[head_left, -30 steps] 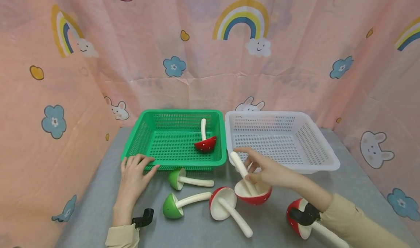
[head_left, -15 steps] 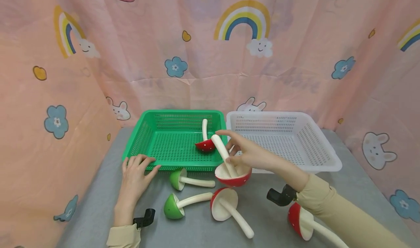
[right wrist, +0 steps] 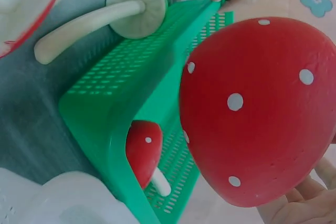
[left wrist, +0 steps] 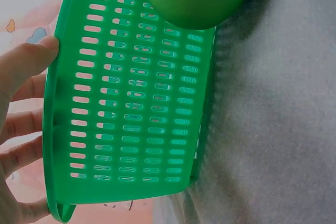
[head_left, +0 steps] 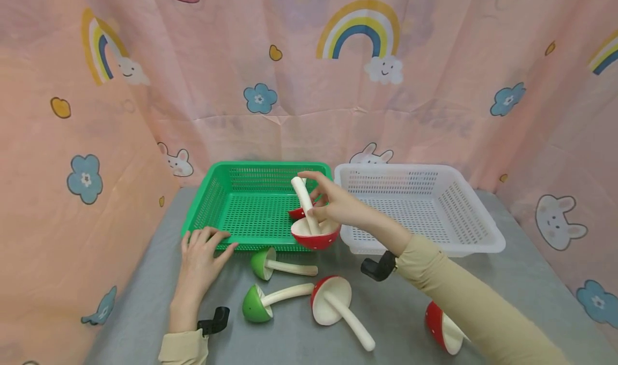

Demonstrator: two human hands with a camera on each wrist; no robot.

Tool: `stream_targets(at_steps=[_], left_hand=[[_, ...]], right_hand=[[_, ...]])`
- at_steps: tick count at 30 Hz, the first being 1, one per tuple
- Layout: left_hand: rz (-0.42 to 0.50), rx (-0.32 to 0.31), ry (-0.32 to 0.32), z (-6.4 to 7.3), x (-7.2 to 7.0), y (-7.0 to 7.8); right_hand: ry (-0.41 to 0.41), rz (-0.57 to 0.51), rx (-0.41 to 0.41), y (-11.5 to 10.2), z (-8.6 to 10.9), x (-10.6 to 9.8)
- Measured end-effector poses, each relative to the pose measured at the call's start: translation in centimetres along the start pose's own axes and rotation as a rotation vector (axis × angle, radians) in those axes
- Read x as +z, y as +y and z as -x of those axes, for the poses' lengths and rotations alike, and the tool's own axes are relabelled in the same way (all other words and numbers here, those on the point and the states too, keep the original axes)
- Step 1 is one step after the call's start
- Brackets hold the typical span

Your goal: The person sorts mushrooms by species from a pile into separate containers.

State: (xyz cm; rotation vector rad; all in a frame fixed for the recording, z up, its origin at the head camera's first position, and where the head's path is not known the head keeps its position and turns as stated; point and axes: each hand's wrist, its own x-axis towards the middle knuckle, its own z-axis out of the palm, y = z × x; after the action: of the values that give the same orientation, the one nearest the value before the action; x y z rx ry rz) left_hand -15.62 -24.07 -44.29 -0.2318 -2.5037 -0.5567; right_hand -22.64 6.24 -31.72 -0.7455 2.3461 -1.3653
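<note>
My right hand pinches the white stem of a red toy mushroom with white dots, cap down, over the front right of the green basket. In the right wrist view its cap fills the right side and hides much of the hand. Another red mushroom lies inside the basket, partly covered by the held one in the head view. My left hand rests on the basket's front left rim, fingertips over the edge; the left wrist view shows thumb and fingers at the rim.
Two green mushrooms, one close to the basket and one nearer, lie on the grey table. A red mushroom lies beside them, another at the right, partly behind the sleeve. A white basket stands right of the green one.
My right hand has carried the red mushroom left and up, from in front of the white basket to over the green basket's front right. The left hand stays at the rim.
</note>
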Motion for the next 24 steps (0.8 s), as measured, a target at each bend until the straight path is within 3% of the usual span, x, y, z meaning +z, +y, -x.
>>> stream_targets(at_steps=[4,10,24], left_hand=[[0.002,0.001,0.0,0.0,0.1,0.0],[0.001,0.005,0.003,0.0,-0.1,0.0],[0.007,-0.006,-0.005,-0.1,-0.3,0.1]], right_hand=[[0.022,-0.04,0.005,0.5,-1.4,0.4],[0.087,0.036,-0.027,1.0,-3.7,1.6],[0.117,0.162,-0.072,2.5,-7.3,5.1]])
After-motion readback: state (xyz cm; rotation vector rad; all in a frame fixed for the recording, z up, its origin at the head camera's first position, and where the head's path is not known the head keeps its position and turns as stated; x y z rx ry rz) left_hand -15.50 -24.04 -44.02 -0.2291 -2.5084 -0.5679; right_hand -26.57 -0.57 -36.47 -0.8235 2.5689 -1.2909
